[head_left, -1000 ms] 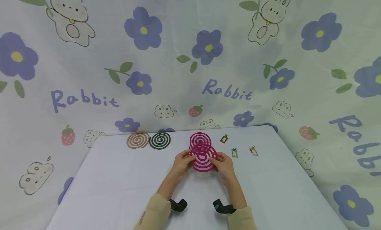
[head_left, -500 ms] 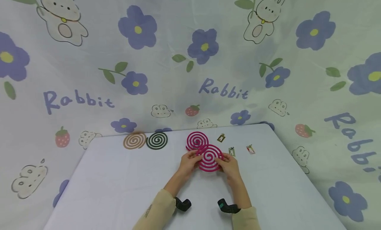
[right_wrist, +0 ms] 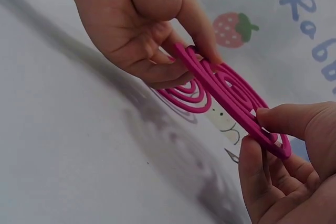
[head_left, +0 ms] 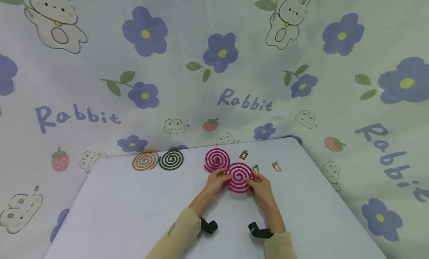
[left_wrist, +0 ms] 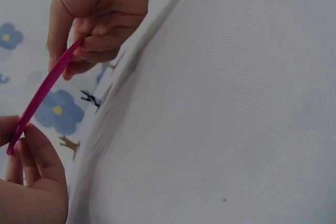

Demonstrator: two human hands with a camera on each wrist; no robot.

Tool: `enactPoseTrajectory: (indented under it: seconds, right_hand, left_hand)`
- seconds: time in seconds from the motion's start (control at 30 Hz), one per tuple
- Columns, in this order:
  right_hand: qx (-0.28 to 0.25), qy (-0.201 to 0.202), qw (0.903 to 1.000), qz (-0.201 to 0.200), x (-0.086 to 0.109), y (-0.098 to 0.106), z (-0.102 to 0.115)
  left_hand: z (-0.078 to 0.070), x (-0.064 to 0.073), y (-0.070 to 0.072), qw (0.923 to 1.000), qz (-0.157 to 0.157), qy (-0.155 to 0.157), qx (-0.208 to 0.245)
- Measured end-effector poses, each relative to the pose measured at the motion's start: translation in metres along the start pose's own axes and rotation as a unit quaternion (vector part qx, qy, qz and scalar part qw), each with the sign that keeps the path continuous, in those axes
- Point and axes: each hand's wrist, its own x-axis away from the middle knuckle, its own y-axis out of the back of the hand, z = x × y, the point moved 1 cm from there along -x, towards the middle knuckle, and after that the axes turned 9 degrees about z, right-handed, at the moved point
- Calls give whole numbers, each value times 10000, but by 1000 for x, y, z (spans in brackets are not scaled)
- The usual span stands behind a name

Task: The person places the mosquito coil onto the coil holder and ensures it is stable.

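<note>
A magenta mosquito coil [head_left: 239, 175] is held up between both hands, tilted, over the table. My left hand [head_left: 217, 182] pinches its left edge, thumb in front and fingers behind. At the opposite edge, my right hand [head_left: 262, 188] grips it the same way. Seen edge-on in the left wrist view, the coil [left_wrist: 43, 87] looks like a thin, slightly bowed strip. A second magenta coil [head_left: 217, 160] lies flat just behind the left hand, partly covered in the head view. The right wrist view shows the held coil's shadow on the white cloth.
A tan coil [head_left: 145, 160] and a dark green coil [head_left: 171, 160] lie side by side at the back left. Several small pronged metal pieces lie at the back right: a brownish one [head_left: 244, 154], a green one partly behind the coil, and a red-and-white one [head_left: 276, 166].
Both hands have moved right with the coil, which now overlaps the magenta coil behind it far less. The head view has turned rightward, shifting the scene left.
</note>
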Motion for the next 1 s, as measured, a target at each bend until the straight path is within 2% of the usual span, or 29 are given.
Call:
enactPoseTrajectory:
  seconds: [0.2, 0.4, 0.7, 1.0]
  right_hand:
    - [207, -12, 9998, -64, -5, 8, 4]
    - [280, 38, 9996, -25, -6, 9, 7]
    - [264, 36, 9991, -335, -14, 28, 6]
    - [286, 58, 9983, -513, -20, 35, 9]
  left_hand:
    - [-4, -8, -6, 9998, 68, 159, 42]
    - [-5, -17, -11, 9991, -37, 294, -300]
    - [-2, -36, -28, 9970, 40, 515, -578]
    - [-5, -50, -37, 9943, 42, 721, -789]
